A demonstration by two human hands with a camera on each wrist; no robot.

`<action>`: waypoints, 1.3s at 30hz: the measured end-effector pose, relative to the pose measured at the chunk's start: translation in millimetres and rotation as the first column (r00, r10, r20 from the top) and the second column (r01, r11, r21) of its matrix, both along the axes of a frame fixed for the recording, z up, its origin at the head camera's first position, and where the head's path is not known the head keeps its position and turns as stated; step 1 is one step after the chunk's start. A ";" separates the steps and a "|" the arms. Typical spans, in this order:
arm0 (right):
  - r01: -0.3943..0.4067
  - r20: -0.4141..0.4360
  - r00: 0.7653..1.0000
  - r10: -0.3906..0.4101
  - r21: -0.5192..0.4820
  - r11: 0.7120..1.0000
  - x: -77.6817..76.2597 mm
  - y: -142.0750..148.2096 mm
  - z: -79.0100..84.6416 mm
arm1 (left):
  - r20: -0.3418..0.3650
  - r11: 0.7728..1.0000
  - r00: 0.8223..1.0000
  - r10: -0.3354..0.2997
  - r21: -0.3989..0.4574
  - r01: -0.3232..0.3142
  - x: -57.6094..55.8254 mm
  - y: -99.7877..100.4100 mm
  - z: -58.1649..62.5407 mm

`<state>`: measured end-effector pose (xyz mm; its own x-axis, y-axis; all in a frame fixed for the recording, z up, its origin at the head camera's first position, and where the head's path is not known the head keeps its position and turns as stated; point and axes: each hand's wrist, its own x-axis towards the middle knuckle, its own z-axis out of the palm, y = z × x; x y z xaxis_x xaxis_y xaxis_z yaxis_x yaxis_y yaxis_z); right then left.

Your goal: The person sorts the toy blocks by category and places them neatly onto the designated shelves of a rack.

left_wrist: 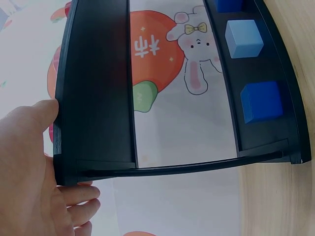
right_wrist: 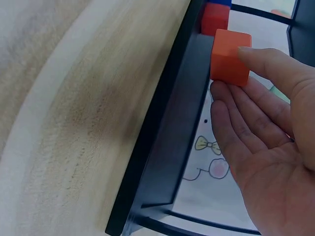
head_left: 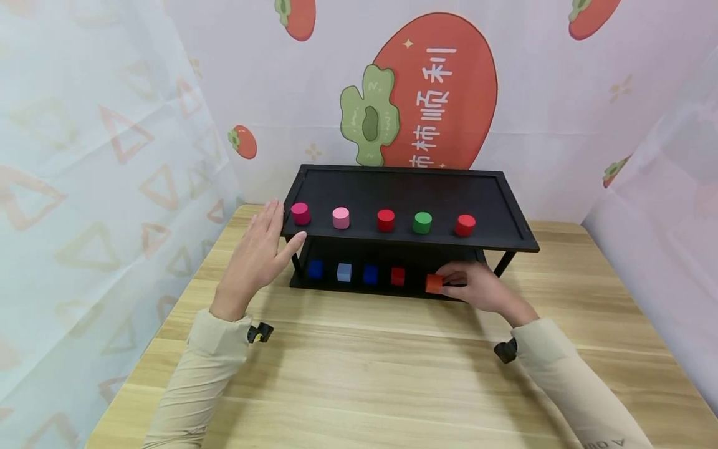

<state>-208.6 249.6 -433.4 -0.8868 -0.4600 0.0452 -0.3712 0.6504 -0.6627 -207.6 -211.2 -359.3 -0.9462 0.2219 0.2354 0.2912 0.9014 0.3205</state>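
Observation:
A black two-tier shelf [head_left: 404, 193] stands on the table. My left hand [head_left: 252, 252] rests against its upper left corner, fingers fairly straight along the side and thumb at the front edge. In the left wrist view the left hand [left_wrist: 34, 172] touches that corner. My right hand [head_left: 477, 287] pinches an orange block [head_left: 434, 284] at the right of the lower tier. The right wrist view shows the thumb on one face of the orange block [right_wrist: 230, 58] and fingers on another side. Left of it sits a red block [head_left: 397, 277].
Along the lower tier also stand a blue block [head_left: 370, 275], a light blue block [head_left: 344, 272] and another blue block [head_left: 315, 269]. The upper tier bears several cylinders, among them a green cylinder [head_left: 422, 223] and a pink cylinder [head_left: 341, 218]. Behind hangs a printed curtain [head_left: 280, 93].

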 end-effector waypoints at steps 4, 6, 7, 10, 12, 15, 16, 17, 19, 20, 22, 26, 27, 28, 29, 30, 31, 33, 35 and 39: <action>0.017 0.030 0.999 -0.018 0.022 1.000 -6.9 0.0 -3.2 | 0.002 1.000 1.000 -0.001 -0.005 0.001 0.6 0.2 0.3; 0.022 0.042 0.999 -0.024 0.036 0.999 -10.2 -0.7 -4.2 | 0.002 1.000 1.000 0.001 -0.007 -0.001 0.8 0.3 0.5; 0.024 0.049 0.998 -0.026 0.045 0.999 -11.7 -0.9 -4.6 | 0.002 1.000 1.000 0.003 -0.008 -0.003 0.9 0.3 0.8; 0.025 0.065 0.997 -0.029 0.059 0.998 -15.2 -1.5 -5.4 | 0.000 1.000 1.000 0.005 -0.010 -0.005 0.6 0.5 0.9; 0.029 0.071 0.997 -0.033 0.058 0.998 -16.7 -1.7 -5.8 | -0.002 1.000 1.000 0.005 -0.012 -0.005 0.2 0.8 0.8; 0.035 0.074 0.996 -0.039 0.056 0.998 -17.8 -1.7 -6.0 | -0.006 1.000 1.000 0.005 -0.012 -0.005 0.2 1.1 0.8; 0.039 0.077 0.996 -0.043 0.054 0.998 -17.9 -1.8 -6.0 | -0.006 1.000 1.000 0.004 -0.011 -0.004 0.3 1.2 0.8; 0.042 0.078 0.996 -0.046 0.053 0.998 -18.0 -2.1 -5.9 | -0.008 1.000 1.000 0.005 -0.011 -0.005 0.5 1.2 0.8; 0.051 0.082 0.995 -0.055 0.052 0.997 -18.2 -2.7 -5.8 | -0.005 1.000 1.000 0.004 -0.008 -0.004 0.9 1.1 0.7; 0.053 0.086 0.995 -0.057 0.050 0.997 -18.3 -3.1 -5.8 | -0.003 1.000 1.000 0.003 -0.006 -0.003 1.0 1.0 0.7; 0.054 0.094 0.994 -0.058 0.048 0.997 -18.7 -3.5 -6.1 | -0.006 1.000 1.000 0.004 -0.007 -0.004 1.1 0.9 0.6; 0.050 0.104 0.993 -0.055 0.049 0.998 -19.8 -3.3 -8.1 | -0.002 1.000 1.000 0.008 -0.010 -0.008 1.0 1.3 0.8; 0.051 0.104 0.993 -0.056 0.051 0.997 -20.1 -3.2 -8.7 | -0.003 1.000 1.000 0.010 -0.010 -0.010 0.9 1.4 0.8; 0.050 0.104 0.993 -0.055 0.052 0.997 -20.3 -3.1 -9.1 | -0.003 1.000 1.000 0.009 -0.009 -0.009 0.8 1.5 0.8; 0.050 0.103 0.993 -0.055 0.053 0.997 -20.7 -3.0 -9.6 | -0.001 1.000 1.000 0.009 -0.008 -0.009 0.7 1.4 0.6; 0.050 0.102 0.993 -0.055 0.054 0.997 -21.0 -3.1 -9.9 | -0.002 1.000 1.000 0.009 -0.006 -0.009 0.7 1.4 0.6; 0.050 0.102 0.993 -0.055 0.054 0.997 -21.3 -3.1 -10.2 | -0.003 1.000 1.000 0.009 -0.005 -0.009 0.6 1.4 0.4; 0.047 0.104 0.993 -0.053 0.052 0.998 -21.8 -3.2 -10.6 | -0.005 1.000 1.000 0.009 -0.003 -0.009 0.5 1.3 0.0; 0.044 0.107 0.993 -0.049 0.050 0.998 -22.4 -3.2 -11.0 | -0.003 1.000 1.000 0.009 -0.002 -0.009 0.7 1.4 0.1; 0.040 0.107 0.993 -0.045 0.045 0.998 -23.2 -3.0 -12.3 | 0.003 1.000 1.000 0.009 0.000 -0.009 1.0 1.4 0.3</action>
